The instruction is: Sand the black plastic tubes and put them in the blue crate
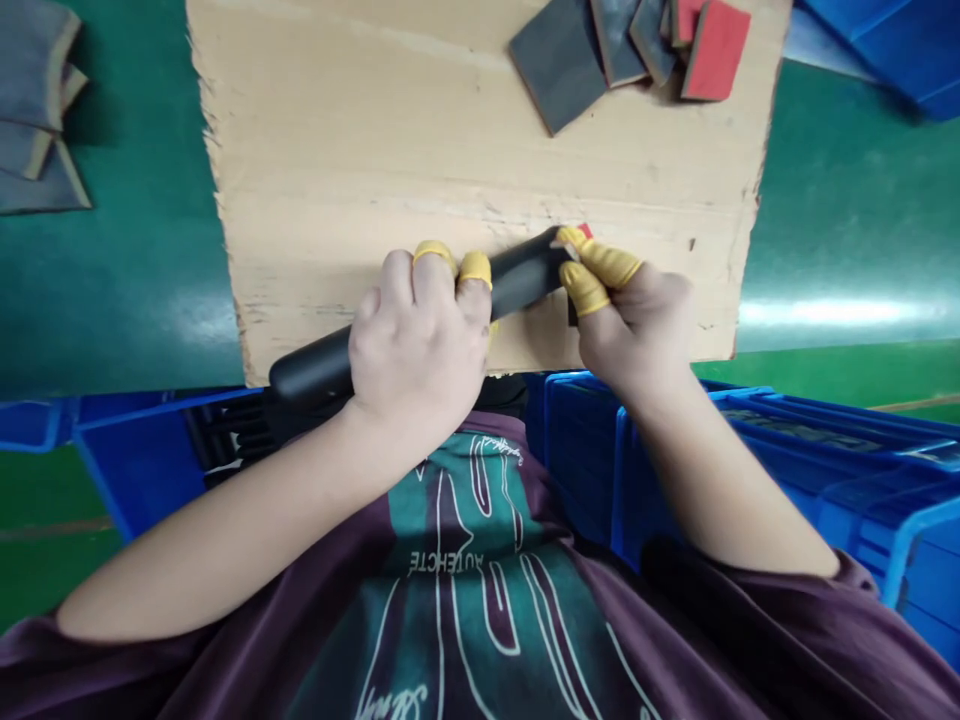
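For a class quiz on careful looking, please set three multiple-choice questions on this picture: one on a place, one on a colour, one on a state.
1. Where do the sanding pads lie?
A. In a blue crate
B. On the board
C. On the person's lap

2. What colour are the finger cots?
A. Blue
B. White
C. Yellow

3. What is the left hand doing with the black rod?
A. Gripping it
B. Pointing at it without touching
C. Lifting it out of a crate

Answers:
1. B: they sit near the board's far edge.
2. C: yellow covers the fingertips.
3. A: the hand wraps around the rod.
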### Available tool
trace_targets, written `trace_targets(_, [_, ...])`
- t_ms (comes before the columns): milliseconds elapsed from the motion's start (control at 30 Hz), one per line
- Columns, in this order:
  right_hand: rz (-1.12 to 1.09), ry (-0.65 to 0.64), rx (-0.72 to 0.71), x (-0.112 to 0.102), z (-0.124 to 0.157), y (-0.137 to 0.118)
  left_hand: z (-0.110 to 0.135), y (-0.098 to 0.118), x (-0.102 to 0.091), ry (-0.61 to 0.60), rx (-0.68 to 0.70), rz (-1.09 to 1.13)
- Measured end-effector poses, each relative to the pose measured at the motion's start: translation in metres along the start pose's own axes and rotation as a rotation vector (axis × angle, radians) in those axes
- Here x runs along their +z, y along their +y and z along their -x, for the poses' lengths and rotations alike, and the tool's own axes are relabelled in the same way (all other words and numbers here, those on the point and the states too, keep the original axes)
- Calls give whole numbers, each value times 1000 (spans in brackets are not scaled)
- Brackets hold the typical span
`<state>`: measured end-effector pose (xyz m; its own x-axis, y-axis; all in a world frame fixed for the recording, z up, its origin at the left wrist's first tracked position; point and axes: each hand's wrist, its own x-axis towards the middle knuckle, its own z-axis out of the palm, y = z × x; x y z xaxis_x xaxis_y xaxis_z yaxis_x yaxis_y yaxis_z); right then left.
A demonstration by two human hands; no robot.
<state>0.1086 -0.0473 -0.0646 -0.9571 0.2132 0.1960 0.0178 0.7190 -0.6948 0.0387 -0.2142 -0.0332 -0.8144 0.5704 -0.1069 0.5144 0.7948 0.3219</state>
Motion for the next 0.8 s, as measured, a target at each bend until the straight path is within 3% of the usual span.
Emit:
trace_targets(200, [-20,-14,-27,1,8,4,-1,-3,-2,-31,22,-57])
trace_targets(333, [-43,44,-3,10,10,0,-2,-3,-5,-48,0,-41])
trace_targets(500, [-113,-48,-63,11,0,1,-9,-5,-10,-123,-23,-61])
trace_targets(700, [-94,-31,-13,12,-3,2,-19,-7,-16,-150,-71,-53])
trace_targets(800, [-76,-18,-21,7,4,18,-20,-8,-17,-157,-50,-93])
